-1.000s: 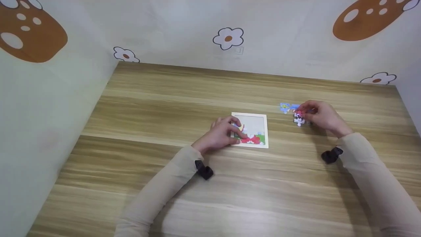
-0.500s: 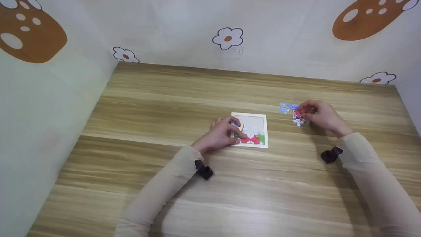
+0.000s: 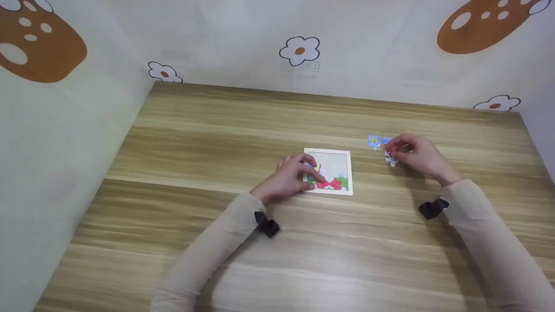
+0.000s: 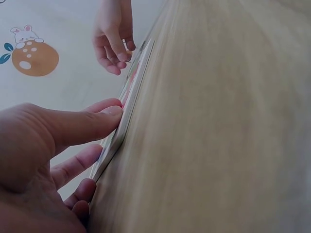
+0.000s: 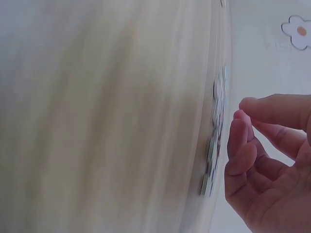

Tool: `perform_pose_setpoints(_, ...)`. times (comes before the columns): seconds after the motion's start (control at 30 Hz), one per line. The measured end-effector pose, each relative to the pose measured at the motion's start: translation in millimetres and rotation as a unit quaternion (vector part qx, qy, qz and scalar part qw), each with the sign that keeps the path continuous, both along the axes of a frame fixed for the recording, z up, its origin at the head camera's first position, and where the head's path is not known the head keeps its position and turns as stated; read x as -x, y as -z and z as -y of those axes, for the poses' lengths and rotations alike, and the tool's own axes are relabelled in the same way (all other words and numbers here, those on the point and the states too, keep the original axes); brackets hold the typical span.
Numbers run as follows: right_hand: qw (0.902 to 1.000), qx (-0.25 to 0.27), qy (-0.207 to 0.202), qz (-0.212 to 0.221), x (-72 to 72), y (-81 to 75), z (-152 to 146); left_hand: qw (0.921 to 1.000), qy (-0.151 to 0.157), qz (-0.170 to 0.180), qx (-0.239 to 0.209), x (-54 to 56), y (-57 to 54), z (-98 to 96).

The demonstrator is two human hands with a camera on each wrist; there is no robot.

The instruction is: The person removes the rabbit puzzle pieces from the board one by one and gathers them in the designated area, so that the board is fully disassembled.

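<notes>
A square jigsaw frame (image 3: 350,173) with a pale rim lies on the wooden table, red and green pieces (image 3: 331,184) filling its lower part. My left hand (image 3: 288,175) holds the frame at its lower left corner. In the left wrist view the thumb (image 4: 97,126) lies along the near rim and the other fingers reach over the side. To the right, my right hand (image 3: 418,156) pinches a reddish puzzle piece (image 3: 387,147), mostly hidden behind the fingertips. The right wrist view shows thumb and fingers together just above several loose pieces (image 5: 214,141).
A blue puzzle piece (image 3: 373,141) with a yellow shape lies left of the right hand. A white piece (image 3: 391,162) is below its fingertips. Behind the table (image 3: 217,130) rises a wall (image 3: 234,43) with flower prints. Black wrist cameras (image 3: 433,208) sit on both sleeves.
My right hand has shifted slightly left and toward me, covering more of the reddish piece. The left hand and the frame stay in place.
</notes>
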State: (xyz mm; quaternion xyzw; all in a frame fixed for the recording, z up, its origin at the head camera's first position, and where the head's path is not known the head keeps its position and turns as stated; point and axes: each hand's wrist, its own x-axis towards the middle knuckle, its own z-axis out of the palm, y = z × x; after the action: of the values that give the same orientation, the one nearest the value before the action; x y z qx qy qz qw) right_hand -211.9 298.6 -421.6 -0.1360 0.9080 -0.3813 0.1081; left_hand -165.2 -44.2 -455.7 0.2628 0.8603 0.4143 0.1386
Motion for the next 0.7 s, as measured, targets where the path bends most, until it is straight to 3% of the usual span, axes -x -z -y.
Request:
perform_pose_setpoints(0.2,0.9994,0.023,-0.023,-0.011,-7.5,1.9,16.7,0.9978,0.011,0.012,-0.064,3.4,1.9,3.9)
perform_pose_setpoints(0.33,0.9977,0.028,-0.049,-0.037,-10.8,3.8,31.1,0.9954,-0.003,0.022,-0.093,4.5,0.8,8.8)
perform_pose_setpoints(0.5,0.9956,0.038,-0.074,-0.044,-13.2,4.2,49.0,0.9971,-0.03,0.016,-0.068,4.3,-2.1,14.8)
perform_pose_setpoints(0.7,0.9955,0.034,-0.085,-0.024,-15.9,3.0,68.6,0.9978,-0.04,0.039,-0.037,4.7,-2.6,15.8)
